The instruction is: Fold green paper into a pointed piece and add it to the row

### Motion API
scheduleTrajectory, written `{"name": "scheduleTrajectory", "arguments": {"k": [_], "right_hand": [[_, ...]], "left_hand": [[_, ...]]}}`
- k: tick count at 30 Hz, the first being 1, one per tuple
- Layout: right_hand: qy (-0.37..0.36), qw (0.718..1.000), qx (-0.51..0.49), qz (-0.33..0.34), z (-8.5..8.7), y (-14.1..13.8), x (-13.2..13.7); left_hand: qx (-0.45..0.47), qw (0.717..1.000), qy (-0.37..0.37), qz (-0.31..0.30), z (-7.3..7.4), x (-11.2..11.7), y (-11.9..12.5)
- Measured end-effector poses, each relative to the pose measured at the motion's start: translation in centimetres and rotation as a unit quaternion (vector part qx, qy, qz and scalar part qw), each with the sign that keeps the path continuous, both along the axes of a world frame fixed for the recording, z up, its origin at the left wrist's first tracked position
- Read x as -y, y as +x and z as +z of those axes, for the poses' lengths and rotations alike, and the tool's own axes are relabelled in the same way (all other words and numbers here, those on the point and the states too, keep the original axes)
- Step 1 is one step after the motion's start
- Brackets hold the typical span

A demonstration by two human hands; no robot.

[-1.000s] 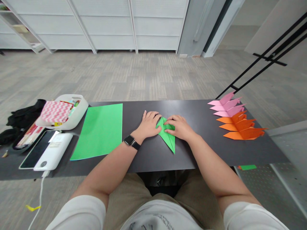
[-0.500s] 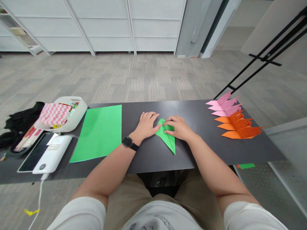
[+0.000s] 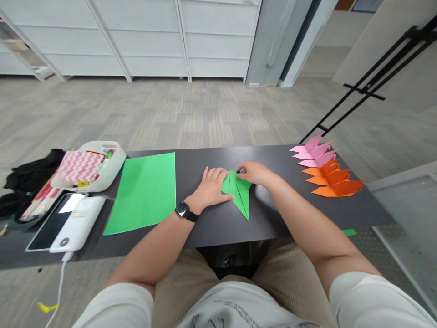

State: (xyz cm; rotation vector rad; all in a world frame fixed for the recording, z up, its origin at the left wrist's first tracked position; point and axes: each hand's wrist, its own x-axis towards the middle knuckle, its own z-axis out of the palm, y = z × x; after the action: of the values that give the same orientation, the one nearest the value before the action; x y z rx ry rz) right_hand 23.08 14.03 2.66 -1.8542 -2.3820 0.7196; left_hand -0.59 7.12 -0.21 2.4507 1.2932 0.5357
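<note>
A folded piece of green paper (image 3: 239, 193) lies on the dark table, its long point toward me and creases down its middle. My left hand (image 3: 213, 186) rests flat beside it, fingers stretched out and the thumb across the paper's left side. On that wrist is a black watch (image 3: 182, 209). My right hand (image 3: 256, 174) is closed, its curled fingertips at the paper's upper right edge. A small dark spot shows by those fingertips; I cannot make out what it is.
Green sheets (image 3: 143, 193) lie to the left. Beyond them are a white basket (image 3: 114, 166), a white power bank (image 3: 78, 223) with a cable, a phone (image 3: 44, 228) and black cloth (image 3: 32, 173). Pink folded paper figures (image 3: 316, 150) and orange ones (image 3: 336, 182) stand at the right.
My right hand has moved up toward the paper's top edge and its fingers have curled in. More of the paper's right side shows. The view has shifted slightly.
</note>
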Motion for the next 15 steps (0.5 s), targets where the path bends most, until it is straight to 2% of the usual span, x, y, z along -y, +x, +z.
{"name": "scheduleTrajectory", "arguments": {"k": [4,10,13,15], "right_hand": [[-0.088,0.996,-0.023,-0.019,0.8,0.8,-1.5],[-0.190,0.977,-0.096,-0.028,1.7,1.5,-0.2],[-0.197,0.967,-0.156,-0.046,3.3,2.3,0.0],[-0.145,0.956,-0.247,-0.065,5.3,3.4,-0.2]], "left_hand": [[0.009,1.000,0.005,0.004,-0.3,-0.1,-0.2],[0.036,0.999,0.011,0.003,-0.5,-0.2,-0.2],[0.116,0.992,0.033,0.035,-0.5,-0.8,-0.7],[0.190,0.977,0.058,0.073,-0.6,-1.4,-1.2]]}}
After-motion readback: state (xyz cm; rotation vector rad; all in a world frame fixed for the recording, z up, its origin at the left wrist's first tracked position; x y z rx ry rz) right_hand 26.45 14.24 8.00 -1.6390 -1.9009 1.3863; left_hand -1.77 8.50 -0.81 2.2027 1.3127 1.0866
